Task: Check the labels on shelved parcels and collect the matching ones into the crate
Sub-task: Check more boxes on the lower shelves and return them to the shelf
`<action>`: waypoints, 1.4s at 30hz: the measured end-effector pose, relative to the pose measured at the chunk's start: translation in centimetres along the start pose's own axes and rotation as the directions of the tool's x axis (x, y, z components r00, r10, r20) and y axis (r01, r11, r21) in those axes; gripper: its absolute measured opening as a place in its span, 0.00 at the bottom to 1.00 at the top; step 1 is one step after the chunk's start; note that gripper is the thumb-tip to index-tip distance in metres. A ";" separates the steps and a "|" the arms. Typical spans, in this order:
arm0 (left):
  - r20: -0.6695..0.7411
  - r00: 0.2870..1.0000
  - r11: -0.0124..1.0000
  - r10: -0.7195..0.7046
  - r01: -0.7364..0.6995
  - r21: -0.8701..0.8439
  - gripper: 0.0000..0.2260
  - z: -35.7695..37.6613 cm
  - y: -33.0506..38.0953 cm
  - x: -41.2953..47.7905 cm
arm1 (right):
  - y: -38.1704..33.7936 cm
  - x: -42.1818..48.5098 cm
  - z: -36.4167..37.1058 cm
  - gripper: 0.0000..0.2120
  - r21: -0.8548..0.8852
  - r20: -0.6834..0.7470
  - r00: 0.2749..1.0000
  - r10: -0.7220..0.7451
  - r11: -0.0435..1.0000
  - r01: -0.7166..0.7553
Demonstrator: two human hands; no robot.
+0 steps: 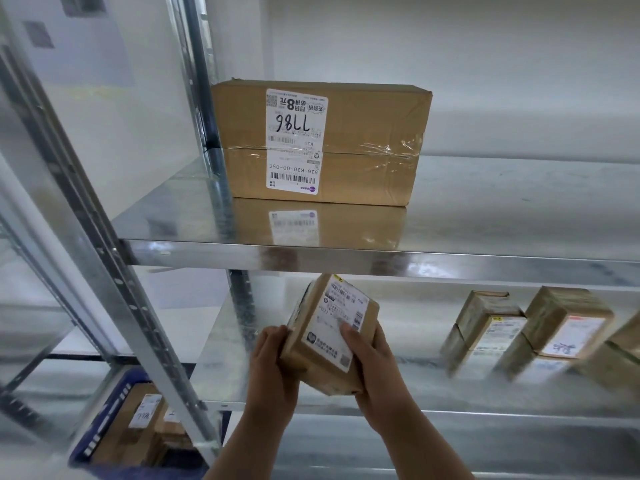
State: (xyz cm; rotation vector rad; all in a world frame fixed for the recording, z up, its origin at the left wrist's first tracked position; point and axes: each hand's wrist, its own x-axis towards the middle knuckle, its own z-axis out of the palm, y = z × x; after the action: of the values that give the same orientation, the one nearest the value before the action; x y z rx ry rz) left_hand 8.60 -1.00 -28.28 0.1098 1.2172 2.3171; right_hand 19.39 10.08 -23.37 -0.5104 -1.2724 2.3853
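Your left hand [273, 362] and right hand [367, 355] grip the small parcel [329, 336] between them; the blue crate [104, 420] lies down-left, nearer your left hand.

Big cardboard box [322, 143] sits on the upper shelf [485, 220], upper middle of the frame, close to the back post. Below it, dead centre, a small parcel [329, 337] is held between the left hand [273, 362] and right hand [372, 365], in front of the lower shelf [415, 386]. Shelved parcels [491, 327] stand at the right on that shelf. Lower left, the crate [104, 424] has parcels in it, partly behind the front upright [138, 323].
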 end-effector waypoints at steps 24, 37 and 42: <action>0.246 0.969 0.935 -0.030 -0.060 0.350 0.26 1.6 2.5 -1.2 | -1.7 0.5 -2.4 0.31 -0.226 0.207 0.975 -0.081 0.966 0.128; 0.221 0.974 0.862 0.047 -0.151 0.484 0.18 1.3 3.7 0.1 | -1.2 1.0 -3.0 0.18 -0.285 0.022 0.988 -0.150 0.947 0.150; 0.418 0.904 0.889 -0.090 -0.116 0.442 0.27 2.5 4.0 -1.6 | -1.2 0.4 -2.3 0.24 -0.193 0.211 0.971 -0.112 0.969 0.153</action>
State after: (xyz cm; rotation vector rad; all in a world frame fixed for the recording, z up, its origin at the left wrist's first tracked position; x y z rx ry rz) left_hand 9.17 -1.77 -23.42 0.7573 1.4908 1.8239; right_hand 20.39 12.51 -23.65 -0.2387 -1.6023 2.2481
